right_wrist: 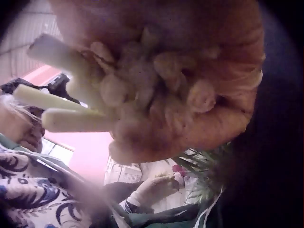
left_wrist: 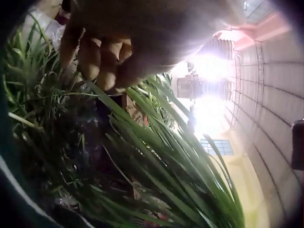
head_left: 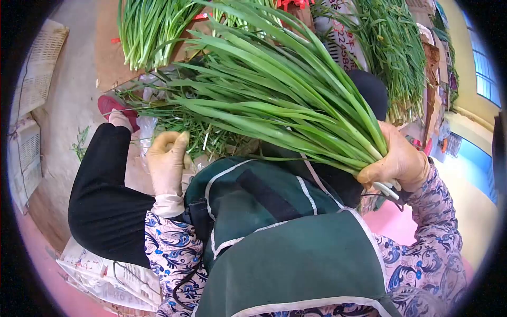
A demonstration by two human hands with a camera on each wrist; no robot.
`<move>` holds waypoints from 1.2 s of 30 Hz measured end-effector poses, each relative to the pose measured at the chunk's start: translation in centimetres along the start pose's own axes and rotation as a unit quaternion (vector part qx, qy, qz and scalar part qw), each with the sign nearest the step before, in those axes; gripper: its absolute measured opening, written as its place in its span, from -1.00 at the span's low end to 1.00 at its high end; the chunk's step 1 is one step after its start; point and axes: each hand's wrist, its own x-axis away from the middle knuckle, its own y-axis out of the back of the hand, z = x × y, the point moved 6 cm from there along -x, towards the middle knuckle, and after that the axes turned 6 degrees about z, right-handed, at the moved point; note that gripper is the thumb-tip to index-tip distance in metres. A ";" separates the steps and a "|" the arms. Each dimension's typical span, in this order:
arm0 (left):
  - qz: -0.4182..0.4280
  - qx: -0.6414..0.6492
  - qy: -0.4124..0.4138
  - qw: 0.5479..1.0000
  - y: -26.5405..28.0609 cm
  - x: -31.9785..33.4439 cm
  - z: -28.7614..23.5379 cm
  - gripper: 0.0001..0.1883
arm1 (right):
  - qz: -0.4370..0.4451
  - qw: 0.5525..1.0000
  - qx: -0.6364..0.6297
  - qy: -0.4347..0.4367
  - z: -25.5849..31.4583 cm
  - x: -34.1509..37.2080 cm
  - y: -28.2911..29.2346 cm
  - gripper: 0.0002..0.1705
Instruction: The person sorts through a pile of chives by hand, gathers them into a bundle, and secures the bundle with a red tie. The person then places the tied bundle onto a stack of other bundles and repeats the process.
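Note:
In the head view, my gloved right hand point(head_left: 396, 161) grips a bunch of garlic chives point(head_left: 285, 95) near the base. Its long flat leaves spread toward the upper left over my lap. Pale cut stem ends point(right_wrist: 76, 121) stick out of the fist in the right wrist view. My gloved left hand point(head_left: 166, 158) hovers below the leaf tips, fingers loosely bent and the thumb near the index finger, holding nothing visible. From the left wrist, its bent fingers point(left_wrist: 97, 61) hang beside the leaves. Loose trimmings point(head_left: 206, 137) lie in a heap beyond this hand.
Tied chives point(head_left: 153, 34) with red bands lie on a brown board point(head_left: 113, 58) at the back. A large pile of chives point(head_left: 396, 58) fills the upper right. A green apron point(head_left: 296, 253) covers my lap, and a white crate point(head_left: 119, 274) stands at lower left.

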 end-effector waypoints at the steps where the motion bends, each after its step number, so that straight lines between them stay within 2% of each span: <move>1: 0.039 -0.016 0.057 0.997 -0.9 0.5 -0.3 -0.79 | 0.005 1.000 -0.008 -0.010 -0.2 0.2 -0.3 -0.17; 3: 0.076 -0.084 0.077 0.991 -2.2 1.4 -1.0 -0.77 | 0.029 0.999 -0.028 -0.033 -0.3 0.3 -1.2 -0.18; 4: 0.096 -0.119 0.086 0.984 -2.7 1.7 -1.0 -0.75 | 0.020 1.000 0.010 -0.020 -1.0 -0.3 -1.4 -0.19; 6: 0.279 -0.026 0.130 0.951 -5.2 3.4 -1.3 -0.80 | 0.049 0.997 0.015 -0.057 -1.9 -0.9 -1.6 -0.18; 8: 0.383 -0.059 0.110 0.915 -7.4 5.1 -2.5 -0.70 | 0.053 0.997 0.000 -0.053 -2.1 -1.1 -2.0 -0.19; 9: 0.434 -0.002 0.113 0.894 -8.2 5.7 -2.5 -0.75 | 0.057 0.997 -0.007 -0.047 -2.0 -1.4 -2.4 -0.19; 10: 0.482 0.054 0.114 0.867 -8.8 6.1 -2.7 -0.79 | 0.038 0.998 0.053 -0.002 -2.3 -2.1 -2.6 -0.17; 11: 0.488 0.110 0.102 0.860 -8.8 6.3 -3.6 -0.82 | 0.044 0.999 0.027 0.006 -2.7 -2.4 -2.8 -0.16; 14: 0.270 0.242 -0.005 0.932 -7.1 5.0 -4.9 -0.85 | 0.049 0.999 0.009 -0.013 -2.2 -2.7 -3.4 -0.15; 15: 0.197 0.223 -0.054 0.953 -6.2 4.1 -5.0 -0.85 | 0.045 0.999 0.012 -0.022 -2.0 -2.7 -3.5 -0.15; 16: 0.124 0.191 -0.059 0.972 -6.0 3.7 -4.5 -0.82 | 0.046 0.999 0.017 -0.012 -2.0 -3.0 -3.5 -0.16; 17: 0.091 0.027 -0.175 0.980 -5.6 3.5 -5.7 -0.77 | 0.049 0.999 0.023 -0.002 -2.3 -3.5 -3.6 -0.16; 18: 0.052 -0.140 -0.280 0.948 -5.7 3.6 -7.0 -0.73 | 0.054 0.998 0.028 0.006 -2.5 -3.9 -3.7 -0.16; 19: 0.040 -0.238 -0.348 0.906 -6.2 3.7 -7.9 -0.68 | 0.063 0.998 0.023 0.014 -2.6 -4.3 -4.1 -0.16; 22: 0.084 -0.289 -0.355 0.885 -7.3 3.3 -7.7 -0.64 | 0.076 0.997 0.006 0.024 -2.8 -5.1 -5.0 -0.15; 25: 0.157 -0.264 -0.356 0.882 -7.7 3.1 -7.2 -0.66 | 0.084 0.996 0.002 0.012 -2.9 -5.5 -5.2 -0.16; 29: 0.137 -0.320 -0.335 0.875 -8.5 2.6 -5.3 -0.72 | 0.091 0.995 0.040 -0.013 -3.8 -6.2 -4.6 -0.17; 33: 0.139 -0.257 -0.344 0.892 -7.8 2.3 -6.2 -0.78 | 0.094 0.993 0.059 -0.034 -2.8 -6.3 -4.9 -0.23; 36: 0.118 -0.301 -0.364 0.874 -6.6 1.8 -7.2 -0.81 | 0.105 0.991 0.065 -0.041 -2.3 -6.3 -5.0 -0.25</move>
